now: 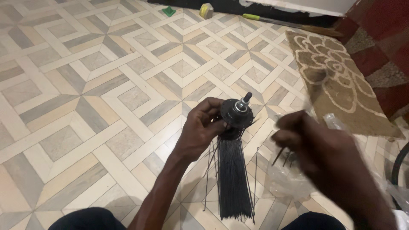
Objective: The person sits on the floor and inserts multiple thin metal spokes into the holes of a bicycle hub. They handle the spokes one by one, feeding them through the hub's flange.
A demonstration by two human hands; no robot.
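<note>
Left hand [203, 127] is wrapped around the black wheel hub [237, 113], fingers curled on its left side and thumb up near the top flange, so it's clearly gripping it. The hub is held up off the floor, tilted a bit, with its silver axle end [246, 100] poking up and to the right.

Hanging straight down from the hub is a thick bundle of black spokes [233, 179], packed tight in the middle, with a few loose ones splaying out to either side of the bundle. The tips reach down close to the bottom edge of the view, between the person's knees.

Right hand [313, 142] is just to the right of the hub, a little lower, and it's blurred. It looks closed, pinching a couple of loose spokes [281, 155] that stick out downward and left from the fingers. Can't make out the exact grip because of the blur.

Under and around that hand, right of the hub, there's a crumpled clear plastic bag [285, 179] lying on the floor.

Floor is patterned tile [106, 85] in beige, grey and white. Up and to the right of the hub there's a brown doormat [336, 81] with a pale flower pattern. Well beyond the hub, along the far wall, there's a green thing [168, 11], a yellowish block [206, 10] and a long tool with a yellow-green handle [289, 22].
</note>
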